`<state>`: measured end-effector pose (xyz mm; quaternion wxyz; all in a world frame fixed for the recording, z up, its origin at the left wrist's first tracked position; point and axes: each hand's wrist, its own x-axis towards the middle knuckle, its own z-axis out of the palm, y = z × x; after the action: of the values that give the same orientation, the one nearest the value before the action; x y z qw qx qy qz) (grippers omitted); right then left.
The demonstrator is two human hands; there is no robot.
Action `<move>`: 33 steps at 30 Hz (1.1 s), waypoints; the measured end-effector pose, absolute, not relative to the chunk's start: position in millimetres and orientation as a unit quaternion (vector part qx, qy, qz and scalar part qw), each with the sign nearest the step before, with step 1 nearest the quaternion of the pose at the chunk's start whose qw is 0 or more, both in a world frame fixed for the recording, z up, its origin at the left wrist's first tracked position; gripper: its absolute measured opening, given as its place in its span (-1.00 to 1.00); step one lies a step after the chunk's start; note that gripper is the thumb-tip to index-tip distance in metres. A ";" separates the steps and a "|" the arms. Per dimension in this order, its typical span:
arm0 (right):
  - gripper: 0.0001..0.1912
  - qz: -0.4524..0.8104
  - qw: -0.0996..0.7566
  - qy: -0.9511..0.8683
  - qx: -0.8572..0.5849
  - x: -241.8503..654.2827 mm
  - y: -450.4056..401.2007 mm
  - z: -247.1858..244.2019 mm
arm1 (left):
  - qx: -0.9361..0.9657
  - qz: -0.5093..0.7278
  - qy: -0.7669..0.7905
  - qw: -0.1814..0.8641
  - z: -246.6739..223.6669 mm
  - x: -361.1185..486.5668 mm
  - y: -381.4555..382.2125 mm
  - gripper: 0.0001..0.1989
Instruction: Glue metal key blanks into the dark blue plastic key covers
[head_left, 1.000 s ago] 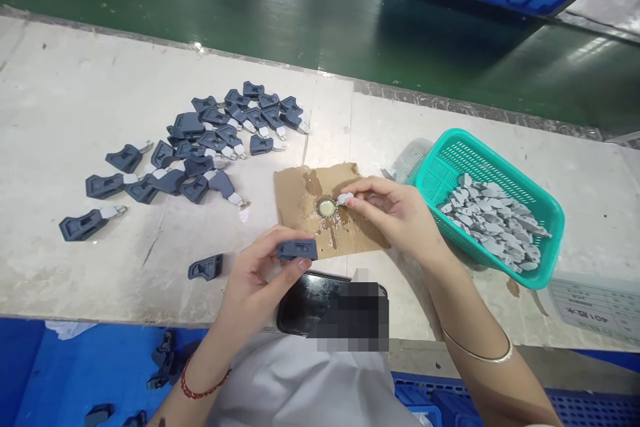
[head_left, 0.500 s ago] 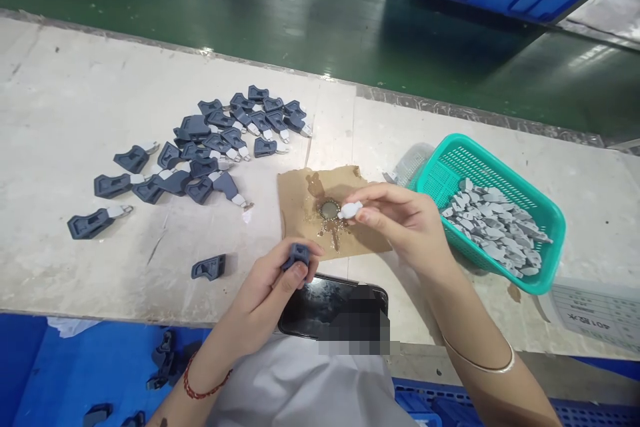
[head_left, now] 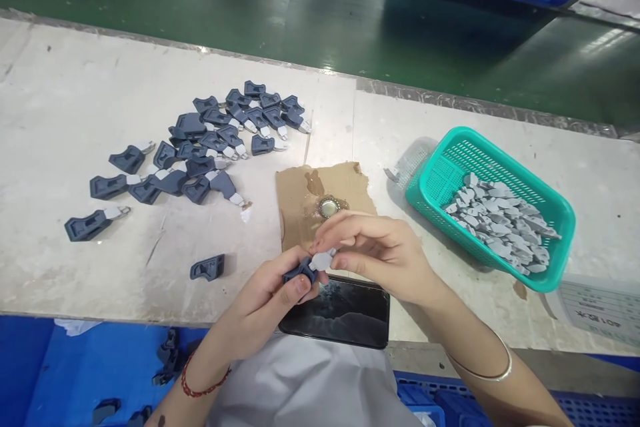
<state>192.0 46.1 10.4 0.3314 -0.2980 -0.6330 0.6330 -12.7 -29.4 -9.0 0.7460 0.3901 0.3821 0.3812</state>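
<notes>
I have the white workbench [head_left: 75,120] across most of my feed, with the green mesh basket [head_left: 453,230] of loose grey pieces [head_left: 500,213] on its right. A brown cardboard sheet [head_left: 295,200] lies mid-bench, and a black smartphone [head_left: 345,320] lies below it near the front edge. The left hand [head_left: 273,287] is clamped on a navy clip housing [head_left: 303,271]; the right hand [head_left: 383,253] has thumb and fingers drawn in around the grey insert [head_left: 323,260], seemingly pinching its outer tip. I see both parts above the phone's upper edge, the insert's inner end meeting the housing. Assembled clips [head_left: 190,125] spread across the left, one bare housing [head_left: 207,267] apart from them. Smallest is the metal bottle cap [head_left: 329,207] on the cardboard. I judge this the joining of insert to housing; the next move calls for a steady left grip and a straight, well-aligned push from the right
</notes>
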 end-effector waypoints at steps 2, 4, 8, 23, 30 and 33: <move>-0.90 0.624 0.333 -0.644 -0.292 192.0 46.5 11.5 | 0.387 0.380 0.377 0.751 -8.5 -13.0 -29.3 -0.62; -0.90 0.614 0.333 -0.655 -0.287 192.4 47.1 13.3 | 0.386 0.377 0.378 0.752 -7.9 -13.2 -28.9 -0.63; -0.89 0.593 0.332 -0.681 -0.274 194.1 49.4 16.9 | 0.396 0.365 0.384 0.750 -4.3 -12.3 -26.1 -0.62; -0.85 0.503 0.312 -0.759 -0.271 200.3 48.5 25.9 | 0.619 0.329 0.454 0.549 -4.8 -13.9 -24.5 -0.78; -0.51 0.339 0.209 -0.880 -0.260 195.2 42.3 25.3 | 0.694 0.321 0.447 0.465 8.6 -10.8 -27.5 -0.87; -0.52 0.347 0.198 -0.878 -0.262 191.8 37.4 24.7 | 0.703 0.316 0.440 0.460 12.4 -12.5 -28.6 -0.85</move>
<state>191.8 37.4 24.7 0.1982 -0.2620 -0.8783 0.3474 -12.5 -28.6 12.4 0.4600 0.7035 0.4403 0.3156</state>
